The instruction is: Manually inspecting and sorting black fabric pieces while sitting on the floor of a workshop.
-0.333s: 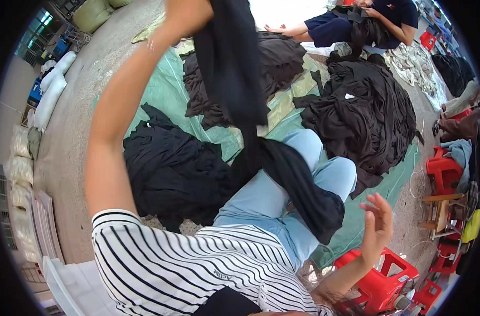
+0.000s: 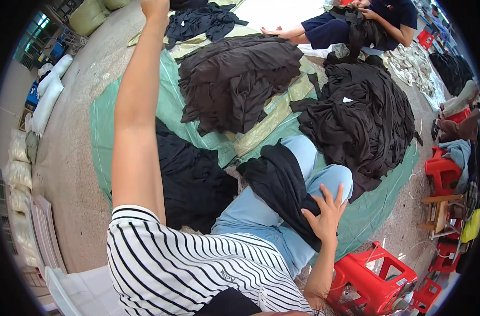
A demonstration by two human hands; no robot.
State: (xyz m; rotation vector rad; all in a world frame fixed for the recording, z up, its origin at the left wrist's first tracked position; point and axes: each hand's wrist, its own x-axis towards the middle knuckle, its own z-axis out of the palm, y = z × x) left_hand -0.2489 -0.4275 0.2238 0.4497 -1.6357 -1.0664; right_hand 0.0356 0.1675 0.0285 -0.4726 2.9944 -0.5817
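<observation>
My left arm stretches far forward, and my left hand (image 2: 155, 9) is at the top edge of the picture, its fingers largely cut off. Dark cloth (image 2: 188, 4) shows just beside it; whether the hand grips it is unclear. My right hand (image 2: 328, 215) lies open with fingers spread, on a black garment (image 2: 282, 181) draped over my thighs and on my right knee. By my left leg lies a heap of black garments (image 2: 190, 176). Ahead is a dark brown-black cloth pile (image 2: 240, 79), and behind it a smaller black pile (image 2: 208, 22).
A large dark cloth heap (image 2: 364, 116) lies at the right on a green sheet (image 2: 105, 121). Beyond it another person (image 2: 393, 23) sits handling dark cloth. Red plastic stools (image 2: 374, 276) stand at the lower right. White sacks (image 2: 50, 105) lie at the far left.
My left hand has swung forward and left, and the long black cloth it carried no longer hangs before me. My right hand has come down from the air onto the garment and knee.
</observation>
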